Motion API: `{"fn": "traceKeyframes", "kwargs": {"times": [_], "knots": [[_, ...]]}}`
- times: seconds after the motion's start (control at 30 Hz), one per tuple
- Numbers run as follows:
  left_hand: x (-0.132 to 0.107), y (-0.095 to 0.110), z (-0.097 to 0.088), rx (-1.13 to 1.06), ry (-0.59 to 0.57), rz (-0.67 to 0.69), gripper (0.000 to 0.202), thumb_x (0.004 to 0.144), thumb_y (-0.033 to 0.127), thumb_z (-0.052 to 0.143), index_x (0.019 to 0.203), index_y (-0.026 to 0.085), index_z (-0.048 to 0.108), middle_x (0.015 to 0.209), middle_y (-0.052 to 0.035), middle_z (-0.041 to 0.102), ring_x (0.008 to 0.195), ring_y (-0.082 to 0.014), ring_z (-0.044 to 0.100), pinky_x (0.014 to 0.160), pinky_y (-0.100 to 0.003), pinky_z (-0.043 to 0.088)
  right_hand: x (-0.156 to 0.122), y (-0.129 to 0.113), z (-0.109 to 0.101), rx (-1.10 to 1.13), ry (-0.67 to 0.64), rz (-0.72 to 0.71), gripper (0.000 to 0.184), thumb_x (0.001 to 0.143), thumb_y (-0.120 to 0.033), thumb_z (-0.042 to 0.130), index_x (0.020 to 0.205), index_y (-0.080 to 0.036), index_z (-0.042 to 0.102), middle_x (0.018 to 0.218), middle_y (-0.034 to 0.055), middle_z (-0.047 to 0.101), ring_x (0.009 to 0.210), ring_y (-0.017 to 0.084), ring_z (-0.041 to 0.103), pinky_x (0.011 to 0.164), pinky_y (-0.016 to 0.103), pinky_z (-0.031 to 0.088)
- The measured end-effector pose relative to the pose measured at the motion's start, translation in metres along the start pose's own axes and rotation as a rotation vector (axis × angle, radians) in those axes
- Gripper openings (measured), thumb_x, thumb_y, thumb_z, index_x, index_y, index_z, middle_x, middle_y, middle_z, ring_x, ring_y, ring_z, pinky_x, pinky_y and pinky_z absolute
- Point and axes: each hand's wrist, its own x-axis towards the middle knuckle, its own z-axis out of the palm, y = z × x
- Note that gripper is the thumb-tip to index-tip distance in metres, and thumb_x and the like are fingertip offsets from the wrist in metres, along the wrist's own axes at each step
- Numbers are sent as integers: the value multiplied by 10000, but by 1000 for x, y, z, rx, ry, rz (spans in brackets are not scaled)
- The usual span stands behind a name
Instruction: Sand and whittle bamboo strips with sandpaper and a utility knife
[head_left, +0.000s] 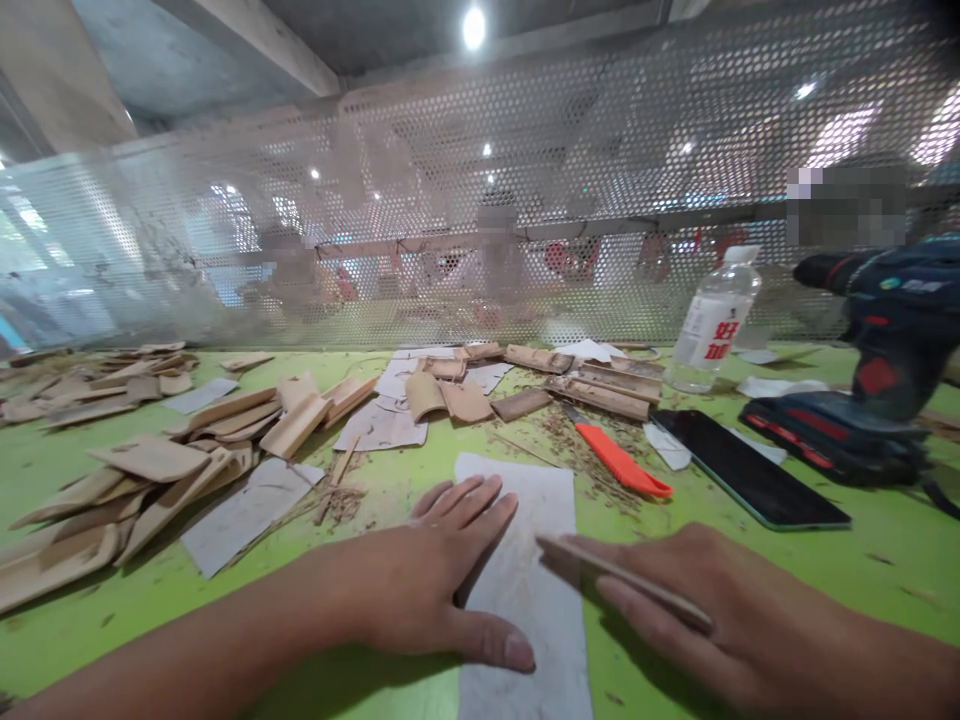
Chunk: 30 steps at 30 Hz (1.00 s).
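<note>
My left hand (442,575) lies flat with fingers spread, partly on a pale grey-white sheet (536,500) that looks like paper or sandpaper. My right hand (697,600) grips a thin flat piece of bamboo (626,580), its tip over the sheet's right half. The sheet runs lengthwise toward me on the green table (405,690). Beyond the sheet, to the right, rests an orange-handled knife (619,458) among brown shavings. Curved bamboo pieces (450,395) lie behind it.
Cut bamboo pieces (157,480) are heaped at left, with more farther back. A phone (750,470), a clear plastic bottle (712,320) and a cordless drill (870,370) stand or lie at right. A perforated metal screen (420,220) closes the back; blurred people show behind it.
</note>
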Motion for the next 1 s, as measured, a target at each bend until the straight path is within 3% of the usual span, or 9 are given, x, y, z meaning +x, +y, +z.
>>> {"fn": "traceKeyframes", "kwargs": {"times": [0.1,0.2,0.37,0.43,0.53,0.67,0.87,1.0], "knots": [[0,1,0,15,-9,1,1198,832,864,542,1657,138,64,1671,-157,-68,1549,-399,-38,1240,-597,158,-3,3,0,-21,-50,-32,465,1045,-367,441,1500,-359,537,1167,61,791,726,217,763,684,332,625],[-1,2,-1,21,-3,-1,1181,841,870,518,1658,151,59,1674,-139,-77,1549,-392,-46,1244,-592,140,-1,5,-3,22,-24,48,450,1047,-331,433,1474,-331,575,1309,76,732,934,261,776,828,378,632],[-1,2,-1,-2,-31,33,1173,841,840,569,1658,160,72,1667,-161,-55,1542,-408,-29,1238,-617,129,1,7,-9,135,-85,52,401,1045,-342,467,1413,-363,625,1241,19,767,965,239,773,802,315,631],[0,2,-1,-1,-19,12,1178,838,850,559,1659,165,63,1672,-155,-62,1541,-410,-35,1241,-607,132,1,10,-9,193,-95,85,392,1052,-358,466,1409,-367,628,1285,2,748,1046,230,755,862,300,618],[0,1,-1,5,6,-14,1179,835,862,543,1660,173,59,1678,-139,-69,1544,-407,-50,1242,-599,144,1,12,-8,205,-64,117,418,1056,-377,462,1448,-330,599,1350,21,713,1119,233,729,925,312,598],[-1,1,-1,0,-7,18,1173,839,845,562,1658,158,77,1674,-158,-49,1549,-403,-26,1238,-608,147,2,8,-8,246,-117,91,410,1062,-367,462,1445,-322,601,1324,19,729,1108,209,732,915,283,596],[1,-3,-4,16,31,-6,1159,821,846,576,1659,183,127,1689,-155,5,1559,-401,30,1228,-600,189,7,25,-4,19,67,156,458,1044,-372,432,1430,-227,632,1325,109,717,998,280,775,814,376,634],[-2,3,-10,55,67,19,1172,789,835,633,1658,202,165,1694,-162,40,1562,-392,56,1237,-583,171,7,28,-5,3,98,188,482,1047,-400,411,1419,-197,641,1323,125,711,1072,309,754,894,445,617]]}}
